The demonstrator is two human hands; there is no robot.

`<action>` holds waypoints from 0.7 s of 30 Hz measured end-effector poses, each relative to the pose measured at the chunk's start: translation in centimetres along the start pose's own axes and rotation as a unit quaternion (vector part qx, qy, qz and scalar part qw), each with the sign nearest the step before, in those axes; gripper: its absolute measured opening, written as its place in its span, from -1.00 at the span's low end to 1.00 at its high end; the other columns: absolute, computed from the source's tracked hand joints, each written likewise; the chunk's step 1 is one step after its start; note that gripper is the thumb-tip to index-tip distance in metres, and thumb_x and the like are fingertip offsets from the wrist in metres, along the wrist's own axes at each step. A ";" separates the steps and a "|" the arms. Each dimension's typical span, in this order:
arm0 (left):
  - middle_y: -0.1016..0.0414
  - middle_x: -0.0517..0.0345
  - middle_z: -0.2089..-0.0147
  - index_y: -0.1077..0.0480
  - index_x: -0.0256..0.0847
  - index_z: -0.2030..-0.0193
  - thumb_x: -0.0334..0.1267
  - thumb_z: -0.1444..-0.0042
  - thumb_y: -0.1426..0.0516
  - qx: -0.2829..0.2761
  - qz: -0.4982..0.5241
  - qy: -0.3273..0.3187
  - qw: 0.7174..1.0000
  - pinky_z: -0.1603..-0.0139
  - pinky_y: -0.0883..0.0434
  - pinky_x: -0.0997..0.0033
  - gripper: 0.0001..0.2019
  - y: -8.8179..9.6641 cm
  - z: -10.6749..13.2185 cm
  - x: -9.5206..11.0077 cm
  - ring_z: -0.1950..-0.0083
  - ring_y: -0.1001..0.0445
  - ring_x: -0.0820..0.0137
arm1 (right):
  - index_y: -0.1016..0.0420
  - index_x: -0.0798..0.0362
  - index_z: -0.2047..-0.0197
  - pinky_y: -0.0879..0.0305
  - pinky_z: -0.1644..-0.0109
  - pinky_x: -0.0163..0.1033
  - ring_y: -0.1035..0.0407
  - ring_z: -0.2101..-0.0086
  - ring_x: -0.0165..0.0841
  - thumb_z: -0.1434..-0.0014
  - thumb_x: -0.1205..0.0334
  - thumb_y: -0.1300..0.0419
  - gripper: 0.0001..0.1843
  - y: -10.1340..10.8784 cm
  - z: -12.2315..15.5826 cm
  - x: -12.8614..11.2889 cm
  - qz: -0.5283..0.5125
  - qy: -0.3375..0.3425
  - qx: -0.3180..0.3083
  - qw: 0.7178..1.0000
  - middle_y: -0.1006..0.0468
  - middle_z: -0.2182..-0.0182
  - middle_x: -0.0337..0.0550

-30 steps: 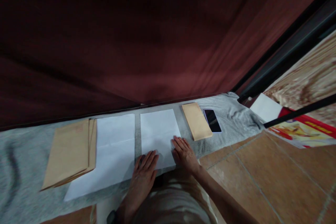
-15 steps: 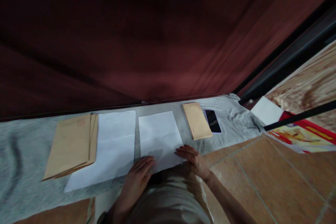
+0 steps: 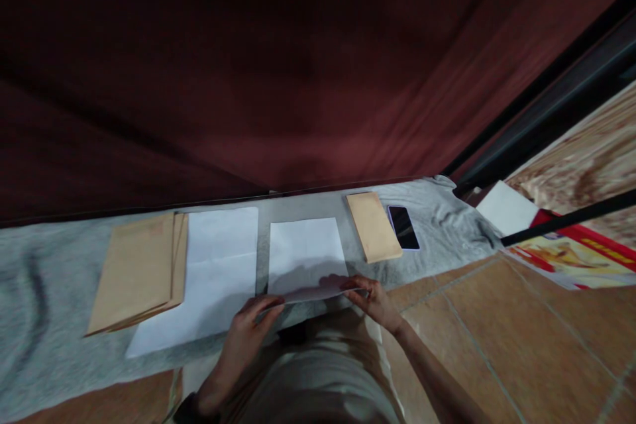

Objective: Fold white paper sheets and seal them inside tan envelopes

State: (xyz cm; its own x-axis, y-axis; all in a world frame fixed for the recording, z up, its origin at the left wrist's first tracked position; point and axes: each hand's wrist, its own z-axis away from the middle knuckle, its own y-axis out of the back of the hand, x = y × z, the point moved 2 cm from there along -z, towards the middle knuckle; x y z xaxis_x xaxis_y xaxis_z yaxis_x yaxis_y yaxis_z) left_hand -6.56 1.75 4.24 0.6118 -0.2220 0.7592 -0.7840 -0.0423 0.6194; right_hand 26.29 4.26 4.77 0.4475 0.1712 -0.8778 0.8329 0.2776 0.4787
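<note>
A white sheet of paper (image 3: pixel 305 248) lies in front of me on the grey cloth, its near edge lifted and curling up. At the near left corner, my left hand (image 3: pixel 252 319) pinches that edge between thumb and fingers. My right hand (image 3: pixel 368 298) grips the near right corner the same way. Left of this sheet are more white paper (image 3: pixel 221 265) and several overlapping brown envelopes (image 3: pixel 136 265) resting partly on it. Right of it lies a smaller brown envelope stack (image 3: pixel 373 226), with a phone (image 3: pixel 403 227) beside it, dark screen up.
The grey cloth (image 3: pixel 437 225) covers a long narrow surface against a dark red upright panel (image 3: pixel 298 112). On the right are a black bar (image 3: pixel 571 220), a white sheet (image 3: pixel 507 207) and a red and yellow printed package (image 3: pixel 571 255). Brown floor tiles (image 3: pixel 477 324) show below.
Both hands have gone from lying flat on the sheet to pinching its near corners. The sheet's near edge has come up off the cloth, and the sheet has shifted slightly right.
</note>
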 end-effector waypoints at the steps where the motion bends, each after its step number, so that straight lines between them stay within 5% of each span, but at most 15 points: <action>1: -0.69 0.09 0.16 -0.59 -0.07 0.11 0.08 -0.30 -0.10 0.000 -0.004 0.001 1.000 0.10 -0.63 0.22 -0.66 -0.1 0.0 -0.3 0.14 -0.66 0.25 | -0.64 -0.09 0.02 -0.54 -0.01 -0.09 -0.59 0.09 -0.18 -0.38 -0.08 -0.17 -0.67 -0.1 -0.1 0.1 0.005 -0.003 -0.004 1.000 -0.69 0.13 -0.15; 9: -0.64 0.05 -0.09 -0.59 -0.06 0.02 -0.27 -0.27 -0.03 -0.063 -0.079 -0.100 0.990 -0.17 -0.54 0.15 -0.68 -0.6 -0.2 -1.9 -0.11 -0.59 0.24 | -0.65 -0.10 0.00 -0.51 0.01 -0.10 -0.58 0.12 -0.19 -0.39 -0.10 -0.14 -0.64 -0.5 -0.3 0.4 -0.002 -0.017 0.012 1.000 -0.70 0.16 -0.15; 16: -0.69 0.13 0.26 -0.58 -0.10 0.23 0.14 -0.19 -0.12 0.018 0.030 0.077 0.996 0.20 -0.58 0.33 -0.62 -0.1 -2.1 -1.2 0.27 -0.64 0.27 | -0.64 0.04 0.25 -0.43 0.25 -0.23 -0.51 0.35 -0.26 -0.38 -0.14 -0.11 -0.54 -0.2 -1.4 0.7 0.011 -0.053 0.069 0.996 -0.63 0.39 -0.17; 21: -0.65 0.16 0.36 -0.56 -0.11 0.33 0.21 -0.08 -0.14 0.052 0.055 0.163 0.984 0.25 -0.52 0.38 -0.58 -0.2 -3.3 -0.7 0.33 -0.59 0.29 | -0.63 -0.03 0.08 -0.46 0.11 -0.19 -0.55 0.21 -0.21 -0.38 -0.09 -0.09 -0.61 -0.6 -2.8 0.8 -0.006 -0.044 0.100 0.994 -0.68 0.25 -0.17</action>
State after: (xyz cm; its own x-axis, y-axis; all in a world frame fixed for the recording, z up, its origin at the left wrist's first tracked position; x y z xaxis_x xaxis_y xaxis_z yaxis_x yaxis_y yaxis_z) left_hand -6.44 5.17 4.25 0.5106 0.0934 0.8547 -0.8435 -0.1383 0.5190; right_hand 25.19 6.89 3.83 0.4560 0.0831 -0.8861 0.8828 0.0841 0.4622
